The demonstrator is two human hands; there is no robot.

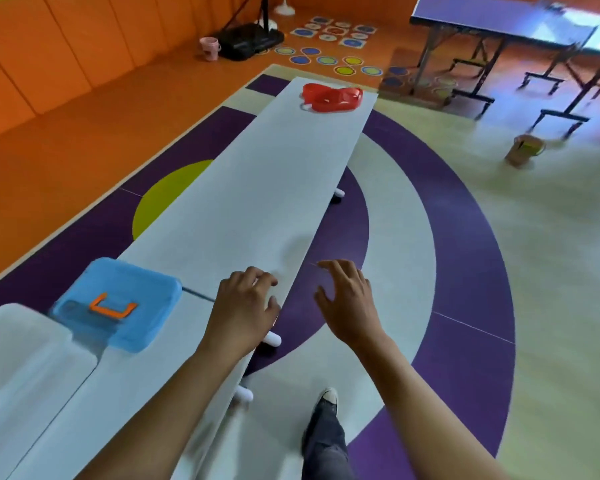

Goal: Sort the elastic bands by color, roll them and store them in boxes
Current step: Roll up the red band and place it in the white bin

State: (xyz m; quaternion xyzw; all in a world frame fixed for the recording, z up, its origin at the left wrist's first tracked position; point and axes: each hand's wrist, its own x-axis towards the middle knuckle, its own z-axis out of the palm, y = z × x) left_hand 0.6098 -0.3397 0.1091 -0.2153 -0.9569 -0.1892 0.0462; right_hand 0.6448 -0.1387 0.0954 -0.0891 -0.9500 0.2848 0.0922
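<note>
A heap of red elastic bands (331, 97) lies at the far end of a long white table (243, 202). A blue box (118, 303) with an orange handle on its lid stands on the near left of the table. My left hand (246, 303) hovers over the table's right edge with fingers loosely curled, holding nothing. My right hand (347, 299) is just past that edge, above the floor, fingers spread and empty. Both hands are far from the red bands.
A white box (21, 348) stands at the near left beside the blue one. My leg and shoe (326, 424) are on the floor right of the table. Folding tables (520, 26) stand at the far right, a small cardboard box (525, 148) on the floor.
</note>
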